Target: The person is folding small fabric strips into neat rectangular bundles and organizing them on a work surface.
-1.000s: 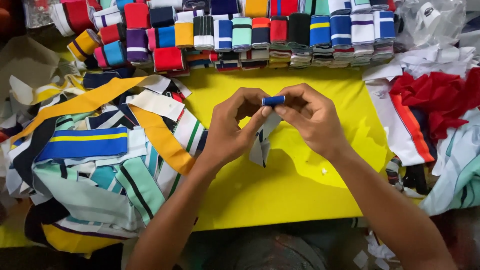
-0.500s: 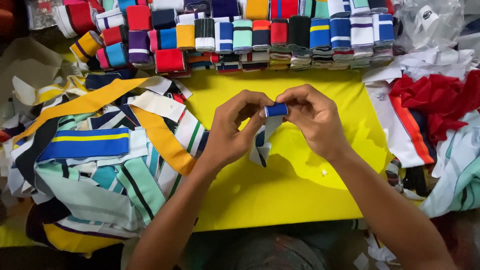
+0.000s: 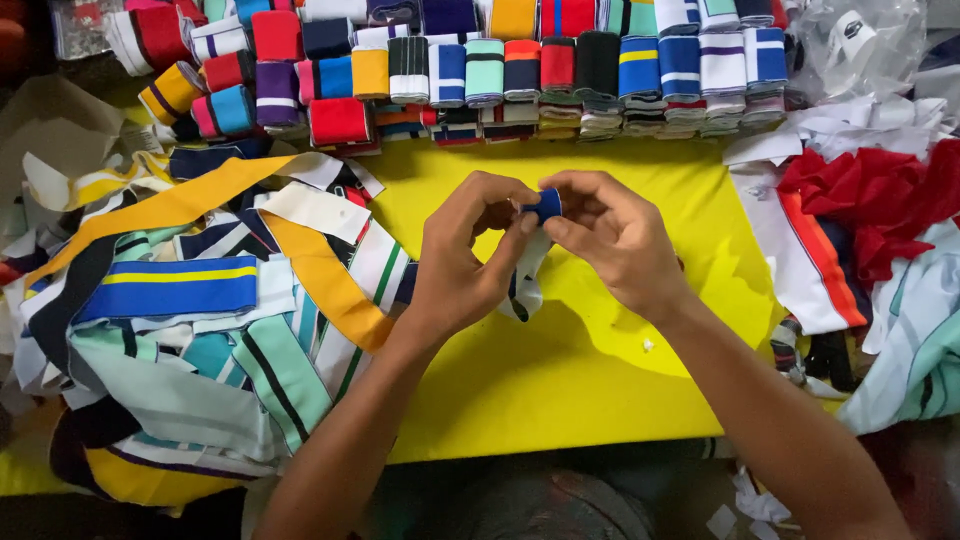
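- Both hands, left hand (image 3: 465,265) and right hand (image 3: 610,240), pinch one small blue roll (image 3: 546,205), its loose striped end (image 3: 525,285) hanging down
- Many finished rolls (image 3: 560,75) sit in rows
- A big pile of flat strips (image 3: 200,310) waits beside the left hand

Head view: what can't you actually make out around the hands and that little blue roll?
- Blue roll: mostly covered by the fingers of the left hand and right hand; how tightly it is wound cannot be told.
- Loose strip hanging below: its upper end is hidden by the left hand.
- Rolled bands: back row cut off by the top edge.
- Red cloth: runs past the right edge.
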